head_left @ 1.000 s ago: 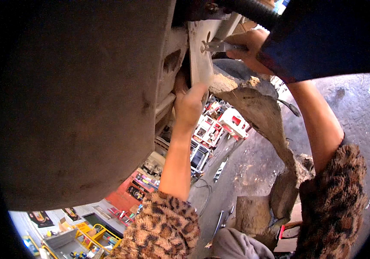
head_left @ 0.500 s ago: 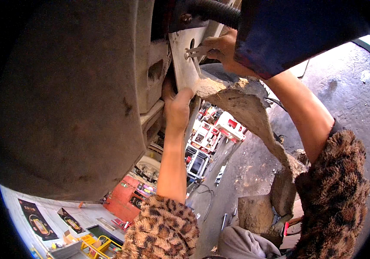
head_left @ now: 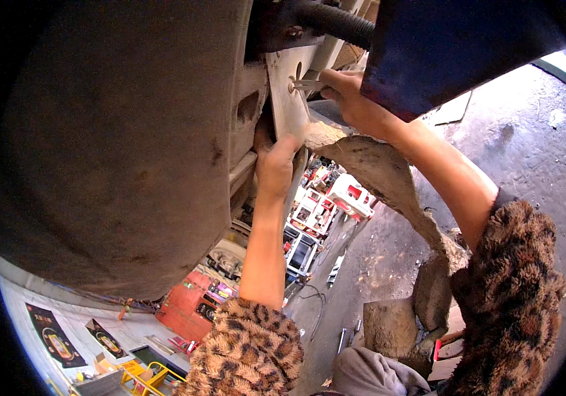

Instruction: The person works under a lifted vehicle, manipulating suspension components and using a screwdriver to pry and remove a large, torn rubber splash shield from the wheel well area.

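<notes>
My left hand (head_left: 275, 162) is closed round the lower part of a dirty metal plate (head_left: 284, 112), its thumb on the front edge and its fingertips partly hidden behind. My right hand (head_left: 349, 96) holds a metal hand tool (head_left: 309, 85), probably a wrench or pliers, at a bolt (head_left: 291, 88) in the plate, just below a slot. A dark blue-black panel (head_left: 454, 46) partly covers the area above my right hand. A ribbed hose (head_left: 336, 23) runs above the plate.
A large grimy panel (head_left: 111, 145) fills the left. A mud-caked curved liner (head_left: 382, 171) hangs below my right hand. Lower down are grey floor (head_left: 514, 165), a red surface (head_left: 184, 303) with small items, white-and-red units (head_left: 352, 195) and a yellow cart (head_left: 141, 379).
Over the last second the plate and hands shifted leftward in view as the camera moved. In the last half second my right hand dropped slightly, still with the tool at the bolt.
</notes>
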{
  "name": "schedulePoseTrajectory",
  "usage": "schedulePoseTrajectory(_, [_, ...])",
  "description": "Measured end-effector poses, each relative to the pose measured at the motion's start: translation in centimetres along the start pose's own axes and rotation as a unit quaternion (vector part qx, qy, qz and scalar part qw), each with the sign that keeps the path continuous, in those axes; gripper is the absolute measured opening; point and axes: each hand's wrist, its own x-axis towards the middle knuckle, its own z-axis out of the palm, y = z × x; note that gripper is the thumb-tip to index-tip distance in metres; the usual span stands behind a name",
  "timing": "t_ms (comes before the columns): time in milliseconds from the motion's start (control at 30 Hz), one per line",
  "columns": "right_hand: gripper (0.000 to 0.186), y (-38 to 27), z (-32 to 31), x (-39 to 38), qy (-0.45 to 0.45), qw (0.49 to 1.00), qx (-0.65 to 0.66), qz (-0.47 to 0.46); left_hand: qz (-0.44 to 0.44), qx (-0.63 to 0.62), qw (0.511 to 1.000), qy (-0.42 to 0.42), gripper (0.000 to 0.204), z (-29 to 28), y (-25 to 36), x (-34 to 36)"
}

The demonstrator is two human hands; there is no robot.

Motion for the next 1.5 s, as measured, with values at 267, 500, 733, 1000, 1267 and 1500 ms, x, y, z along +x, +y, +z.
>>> schedulePoseTrajectory(267, [0.027, 1.6, 0.8, 0.5, -0.019, 1.000, 0.007, 0.013, 0.041, 0.118, 0.992, 0.015, 0.039, -0.2, -0.6, 0.0])
schedulePoseTrajectory(500, [0.014, 2.3, 3.2, -0.5, -0.010, 0.985, 0.152, 0.083, 0.027, 0.035, 0.999, 0.024, 0.041, -0.1, -0.7, 0.2])
schedulePoseTrajectory(733, [0.022, 4.7, -6.9, -6.6, -0.152, 0.917, -0.157, 0.334, 0.075, 0.009, 0.994, 0.073, 0.047, 2.1, -0.4, 1.3])
schedulePoseTrajectory(1000, [0.034, 3.2, -20.6, -26.9, 0.036, 0.863, -0.133, 0.486, 0.113, -0.039, 0.981, 0.155, 0.067, 6.9, 0.0, 0.9])
schedulePoseTrajectory(1267, [0.016, 0.8, -26.2, -44.1, 0.166, 0.559, -0.026, 0.812, 0.167, 0.009, 0.968, 0.185, 0.056, 7.3, -0.9, 1.7])
schedulePoseTrajectory(1500, [0.019, 3.6, -28.9, -47.6, 0.045, 0.579, -0.221, 0.784, 0.178, 0.044, 0.973, 0.141, 0.053, 5.3, -2.6, -0.6])
